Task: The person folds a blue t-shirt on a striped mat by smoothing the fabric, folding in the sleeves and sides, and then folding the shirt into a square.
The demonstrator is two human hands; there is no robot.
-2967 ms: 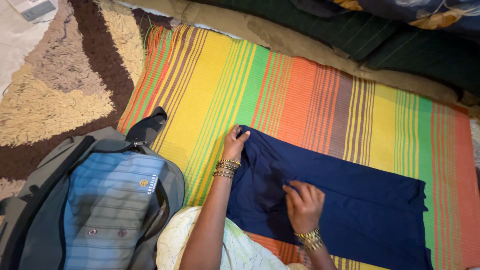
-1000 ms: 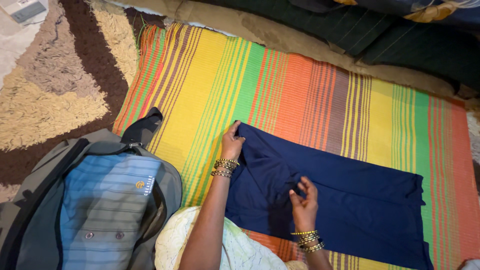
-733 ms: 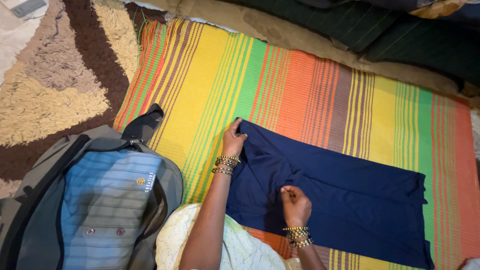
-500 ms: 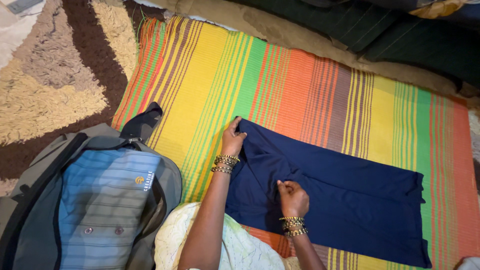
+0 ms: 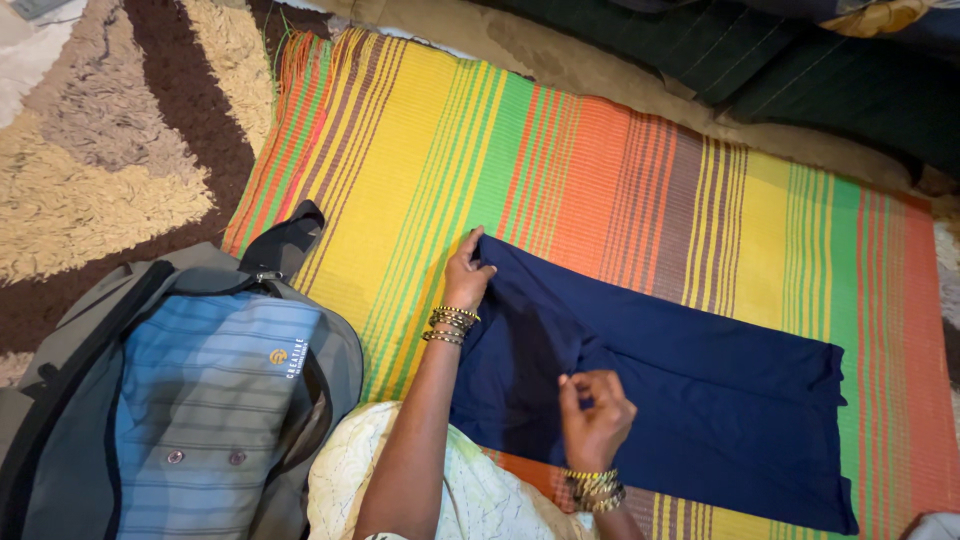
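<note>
Lying flat on the striped mat (image 5: 620, 190), the navy garment (image 5: 700, 390) is pinned at its far-left corner by the open left hand (image 5: 466, 278) and pinched mid-cloth by the closed right hand (image 5: 596, 418), no fold yet made.

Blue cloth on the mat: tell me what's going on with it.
A person is handling a dark blue garment laid flat on a striped mat. The left hand presses down its upper left corner. The right hand pinches the fabric near the middle, fingers curled. Both wrists wear bangles. A grey bag with a blue striped shirt in it sits to the left, partly on a shaggy rug.
</note>
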